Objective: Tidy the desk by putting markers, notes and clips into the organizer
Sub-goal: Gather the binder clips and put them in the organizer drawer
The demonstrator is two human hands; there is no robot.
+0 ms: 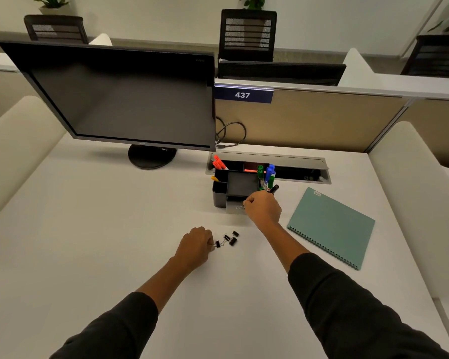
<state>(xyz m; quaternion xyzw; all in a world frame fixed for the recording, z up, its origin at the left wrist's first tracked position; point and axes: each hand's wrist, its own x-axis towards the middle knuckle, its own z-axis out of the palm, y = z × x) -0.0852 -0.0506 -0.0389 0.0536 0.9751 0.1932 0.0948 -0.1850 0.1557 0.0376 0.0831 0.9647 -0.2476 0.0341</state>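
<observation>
A black desk organizer [219, 193] stands mid-desk with orange markers [219, 162] at its back left and green and blue markers [267, 176] at its right. Its small front drawer [232, 204] is pulled out. My right hand [262, 207] hovers at that drawer, fingers pinched on a binder clip [240, 207] whose wire loops show. My left hand [195, 244] rests on the desk nearer me, pinching the wire handle of a black binder clip [217, 244]. Three more black binder clips [231, 238] lie just to its right.
A teal spiral notebook [332, 226] lies to the right of the organizer. A large monitor [119, 97] stands at the back left on a round base. Behind the organizer is an open cable tray [296, 173] and a partition with a "437" label [243, 95].
</observation>
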